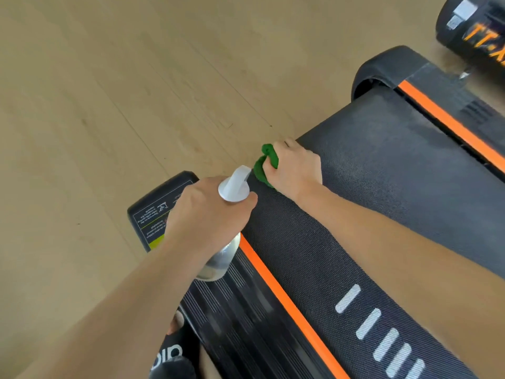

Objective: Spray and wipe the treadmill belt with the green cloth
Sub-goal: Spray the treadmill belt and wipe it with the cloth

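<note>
The black textured treadmill belt (369,192) runs diagonally across the view, with orange stripes along both side rails. My right hand (293,168) grips a bunched green cloth (263,165) and holds it down on the belt near its rear left edge. My left hand (207,214) is wrapped round a clear spray bottle (221,258) with a white nozzle (236,184). The nozzle points toward the cloth and sits just short of it.
Light wooden floor (109,105) lies to the left and behind the treadmill. The left side rail (246,310) and its end cap with a label (155,212) sit under my left arm. Another black machine part (475,26) stands at the top right. A black shoe (172,354) shows at the bottom.
</note>
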`<state>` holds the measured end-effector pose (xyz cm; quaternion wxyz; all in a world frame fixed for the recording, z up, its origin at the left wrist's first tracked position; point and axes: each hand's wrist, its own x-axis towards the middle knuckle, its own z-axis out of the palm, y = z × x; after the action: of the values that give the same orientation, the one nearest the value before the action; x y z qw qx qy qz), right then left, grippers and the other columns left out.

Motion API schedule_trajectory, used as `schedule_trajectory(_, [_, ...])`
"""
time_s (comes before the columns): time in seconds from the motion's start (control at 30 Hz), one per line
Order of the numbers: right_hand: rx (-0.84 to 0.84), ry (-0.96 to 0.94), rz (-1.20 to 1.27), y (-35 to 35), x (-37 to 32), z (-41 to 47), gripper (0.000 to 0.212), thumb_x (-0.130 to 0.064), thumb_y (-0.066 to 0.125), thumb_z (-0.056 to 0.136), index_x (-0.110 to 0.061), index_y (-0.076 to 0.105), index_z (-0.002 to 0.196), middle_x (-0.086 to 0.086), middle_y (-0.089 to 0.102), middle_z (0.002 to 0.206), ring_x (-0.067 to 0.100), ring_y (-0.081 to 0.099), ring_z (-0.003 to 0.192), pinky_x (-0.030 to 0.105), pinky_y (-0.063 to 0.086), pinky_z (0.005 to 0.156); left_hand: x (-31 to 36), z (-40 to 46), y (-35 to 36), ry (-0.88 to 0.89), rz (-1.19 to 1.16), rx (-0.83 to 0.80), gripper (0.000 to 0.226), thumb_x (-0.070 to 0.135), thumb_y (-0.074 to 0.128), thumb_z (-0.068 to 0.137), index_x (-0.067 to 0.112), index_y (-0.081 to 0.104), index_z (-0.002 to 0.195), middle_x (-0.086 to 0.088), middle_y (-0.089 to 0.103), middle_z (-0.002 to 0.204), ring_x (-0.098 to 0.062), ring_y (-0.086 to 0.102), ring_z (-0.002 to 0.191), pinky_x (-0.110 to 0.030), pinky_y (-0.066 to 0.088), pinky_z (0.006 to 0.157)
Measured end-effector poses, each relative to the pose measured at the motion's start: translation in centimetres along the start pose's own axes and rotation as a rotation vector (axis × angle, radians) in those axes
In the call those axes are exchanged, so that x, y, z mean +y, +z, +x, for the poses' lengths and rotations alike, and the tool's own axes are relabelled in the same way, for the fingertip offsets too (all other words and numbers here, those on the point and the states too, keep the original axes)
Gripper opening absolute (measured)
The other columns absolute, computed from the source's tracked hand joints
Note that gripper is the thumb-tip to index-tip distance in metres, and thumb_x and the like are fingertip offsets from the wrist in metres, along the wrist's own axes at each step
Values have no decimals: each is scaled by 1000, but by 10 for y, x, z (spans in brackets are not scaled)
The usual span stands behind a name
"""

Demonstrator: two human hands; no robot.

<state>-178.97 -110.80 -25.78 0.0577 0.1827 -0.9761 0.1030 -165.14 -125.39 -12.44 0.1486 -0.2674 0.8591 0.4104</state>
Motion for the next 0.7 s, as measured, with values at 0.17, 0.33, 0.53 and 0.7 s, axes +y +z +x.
schedule_trajectory(0.17, [71,-61,-18,-13,34,-71,27,-40,45,91,-15,54,84,-2,52,83,23,52,54,26,36,46,12,2,7,47,29,-18,41,34,66,95,13,44,69,-2,43,66,-22,38,65,-31,35,58])
schedule_trajectory(0.33, [71,-51,-23,-33,68,-147,24,-36,48,91,-17,50,76,-4,45,77,19,45,48,25,35,39,9,-1,-1,0,-49,5,37,41,66,92,5,64,84,0,52,66,-20,45,63,-31,39,61])
schedule_trajectory(0.53, [91,-132,-41,-39,74,-165,25,-33,49,91,-14,52,74,-3,45,75,17,41,46,24,32,38,-2,0,-9,0,-38,28,39,37,66,92,11,48,71,1,46,65,-20,41,62,-30,36,58])
schedule_trajectory(0.7, [105,-122,-83,-22,67,-81,25,-35,50,92,-12,56,84,2,53,84,25,52,55,27,38,45,-11,-1,-10,-15,-24,25,43,39,68,90,17,42,63,3,41,57,-20,39,56,-30,35,57])
